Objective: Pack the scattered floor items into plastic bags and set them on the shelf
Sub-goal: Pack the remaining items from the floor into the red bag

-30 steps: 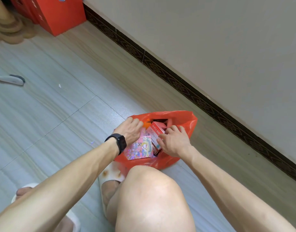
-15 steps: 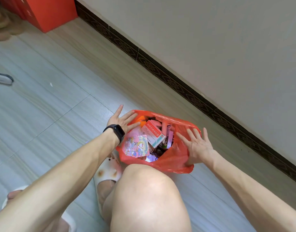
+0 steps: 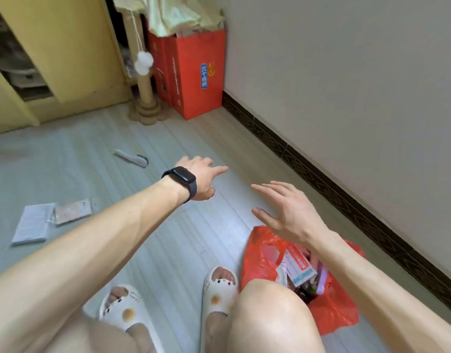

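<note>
A red plastic bag (image 3: pixel 261 253) lies open on the floor by my right knee, with several small boxes and packets (image 3: pixel 299 267) showing inside. My left hand (image 3: pixel 202 175), with a black watch on the wrist, reaches forward over the floor with its fingers spread and nothing in it. Just above the bag's far edge my right hand (image 3: pixel 287 212) hovers, open and empty. A white paper packet (image 3: pixel 32 224) and a pinkish flat packet (image 3: pixel 72 211) lie on the floor at the left. A white long-handled item (image 3: pixel 131 157) lies farther out.
Red paper gift bags (image 3: pixel 199 75) stand in the corner beside a cardboard scratching post (image 3: pixel 144 80) with a hanging pompom. A yellow cabinet (image 3: pixel 53 49) with an open shelf fills the far left. The wall and dark skirting (image 3: pixel 321 174) run along the right. My slippered feet (image 3: pixel 219 289) are below.
Both hands have left the bag and lifted forward, open. The view has swung up and left, bringing the cabinet, gift bags and floor packets into sight.
</note>
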The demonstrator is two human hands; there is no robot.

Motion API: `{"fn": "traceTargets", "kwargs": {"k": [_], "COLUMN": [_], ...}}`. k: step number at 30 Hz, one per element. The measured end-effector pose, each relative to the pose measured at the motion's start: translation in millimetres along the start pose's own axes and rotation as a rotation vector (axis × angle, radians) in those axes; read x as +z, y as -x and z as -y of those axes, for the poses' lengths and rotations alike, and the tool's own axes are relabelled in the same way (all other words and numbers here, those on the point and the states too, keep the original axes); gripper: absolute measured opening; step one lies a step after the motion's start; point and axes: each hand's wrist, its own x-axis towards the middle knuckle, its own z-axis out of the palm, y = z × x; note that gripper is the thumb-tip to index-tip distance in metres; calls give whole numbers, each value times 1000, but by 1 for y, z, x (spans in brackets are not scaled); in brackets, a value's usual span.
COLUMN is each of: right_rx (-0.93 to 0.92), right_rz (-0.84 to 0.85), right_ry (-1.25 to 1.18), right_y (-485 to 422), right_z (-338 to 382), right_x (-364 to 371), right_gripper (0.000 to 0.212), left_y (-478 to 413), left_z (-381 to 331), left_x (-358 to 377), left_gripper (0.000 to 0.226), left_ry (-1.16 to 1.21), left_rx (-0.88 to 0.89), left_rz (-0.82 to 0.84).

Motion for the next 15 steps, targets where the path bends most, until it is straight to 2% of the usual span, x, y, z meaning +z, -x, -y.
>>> {"fn": "traceTargets", "kwargs": {"k": [6,9,15], "right_rx": [-206,-282,-444], "right_rz": [207,329,693], "right_ry": [68,115,305], "right_y": [-79,-110,-148], "right_z": [79,115,167], "right_x": [11,35,131], "right_gripper": [60,60,63], "left_y": [82,119,159], "left_z": [122,155,185], "left_x": [47,101,218], "left_gripper": [67,70,70], "left_ry": [37,115,298], "left_rx": [-309,-435,-581], "left_rz": [125,249,416]}}
